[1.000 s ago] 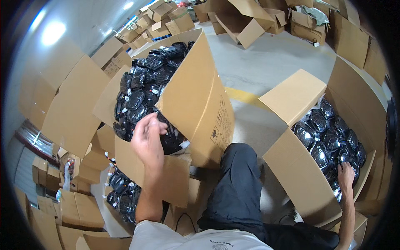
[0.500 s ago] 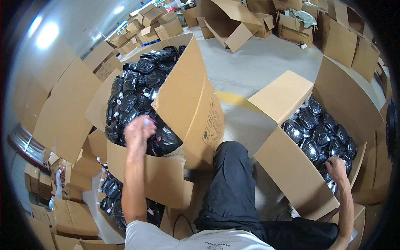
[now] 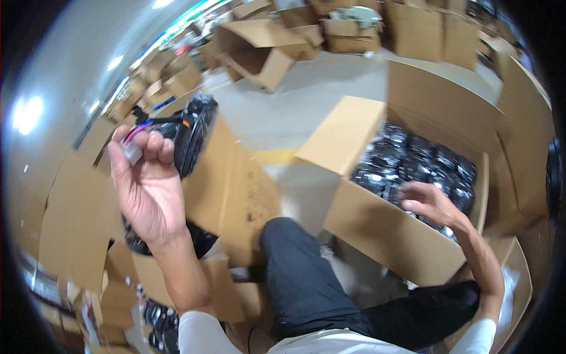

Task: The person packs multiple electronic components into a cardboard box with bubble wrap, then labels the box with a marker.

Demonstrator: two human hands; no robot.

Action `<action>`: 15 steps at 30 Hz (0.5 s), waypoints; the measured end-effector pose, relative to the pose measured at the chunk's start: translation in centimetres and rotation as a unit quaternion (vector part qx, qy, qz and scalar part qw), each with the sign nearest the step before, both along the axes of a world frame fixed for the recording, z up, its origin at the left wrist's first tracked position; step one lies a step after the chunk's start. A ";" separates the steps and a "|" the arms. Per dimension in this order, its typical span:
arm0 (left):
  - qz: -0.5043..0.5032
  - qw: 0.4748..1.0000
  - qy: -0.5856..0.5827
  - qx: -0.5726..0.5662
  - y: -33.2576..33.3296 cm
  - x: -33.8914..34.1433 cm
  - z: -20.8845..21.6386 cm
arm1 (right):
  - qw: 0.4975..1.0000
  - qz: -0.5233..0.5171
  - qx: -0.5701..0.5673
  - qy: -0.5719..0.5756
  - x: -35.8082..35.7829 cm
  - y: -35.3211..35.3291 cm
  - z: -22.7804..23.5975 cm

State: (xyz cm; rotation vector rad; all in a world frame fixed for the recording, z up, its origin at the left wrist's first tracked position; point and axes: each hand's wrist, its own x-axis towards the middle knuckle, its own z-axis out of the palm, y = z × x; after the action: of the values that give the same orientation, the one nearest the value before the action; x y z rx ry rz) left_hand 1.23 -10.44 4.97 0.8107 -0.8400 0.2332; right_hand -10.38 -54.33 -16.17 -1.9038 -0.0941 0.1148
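My left hand [image 3: 152, 197] is raised over the left carton, palm toward me, fingers curled and closed on a white wire connector [image 3: 133, 152]. Red, blue and black wires [image 3: 140, 130] run from it to a black unit in clear plastic wrap [image 3: 191, 138], which hangs behind the fingers. My right hand [image 3: 431, 202] hovers over the right carton [image 3: 395, 236], fingers loosely stretched and apart, nothing seen in them. Below it lie several shiny, plastic-wrapped black units [image 3: 421, 171]. Motion blurs both hands slightly.
The left carton [image 3: 236, 183] stands beside my knee with its side wall up. More black units with white connectors lie in a lower box [image 3: 159, 324]. An open empty-looking carton [image 3: 259, 53] lies on the floor ahead. Stacked cartons [image 3: 413, 29] line the back.
My left hand has lifted out of the left carton, raising a wrapped black unit by its wires. My right hand has moved off the units' near edge and opened. The view has turned right.
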 end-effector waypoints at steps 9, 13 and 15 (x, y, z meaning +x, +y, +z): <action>-0.315 0.913 0.260 -0.004 -21.6 -1.4 -9.4 | 0.823 0.120 0.553 0.047 1.4 5.5 1.1; -0.362 0.896 0.254 0.041 -26.5 -1.9 -10.4 | 0.856 -0.115 0.490 -0.121 -1.0 -1.0 4.5; -0.358 0.897 0.223 0.135 -29.2 -1.6 -12.4 | 0.864 -0.181 0.444 -0.153 -3.3 -6.4 4.4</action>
State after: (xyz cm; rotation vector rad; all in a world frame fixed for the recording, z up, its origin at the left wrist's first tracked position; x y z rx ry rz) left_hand -0.33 -39.60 -7.40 0.7182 -0.6845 -0.7166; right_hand -13.71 -60.71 -11.72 -0.9682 0.0045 -0.4291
